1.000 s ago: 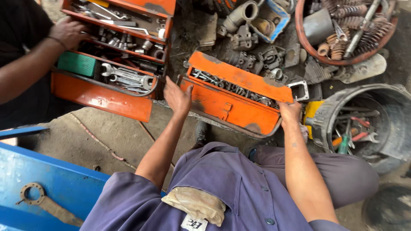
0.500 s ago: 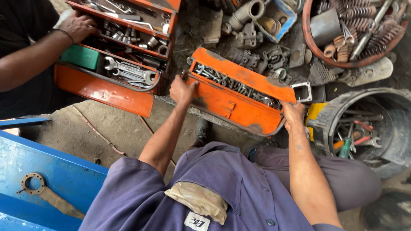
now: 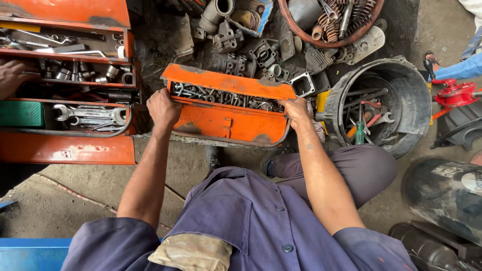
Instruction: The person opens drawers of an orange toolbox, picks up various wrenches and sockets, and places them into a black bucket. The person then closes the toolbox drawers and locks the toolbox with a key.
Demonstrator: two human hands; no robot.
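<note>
An orange metal toolbox [image 3: 228, 108] sits on the dirty floor directly in front of the person, its lid raised a little so that a row of bolts and metal fittings [image 3: 221, 95] shows in the gap along the top. The left hand [image 3: 163, 108] grips the box's left end, fingers curled over the upper edge and clenched on the metal. The right hand [image 3: 296, 111] grasps the right end the same way, fingers hooked over the rim near the corner, thumb on the front face. Both hands are wrapped tightly onto the box, one at each end.

Just left of it stands a larger orange cantilever tool chest [image 3: 70, 85], opened out in tiers holding sockets and spanners [image 3: 90, 115]; another person's hand [image 3: 15, 75] rests in its middle tier at the frame's left edge. To the right, touching close by, is a black bucket [image 3: 409, 100] holding screwdrivers and wrenches. Behind the toolbox lie grey cast metal parts [image 3: 251, 52], and beyond them a round basin [image 3: 301, 30] with springs.
</note>
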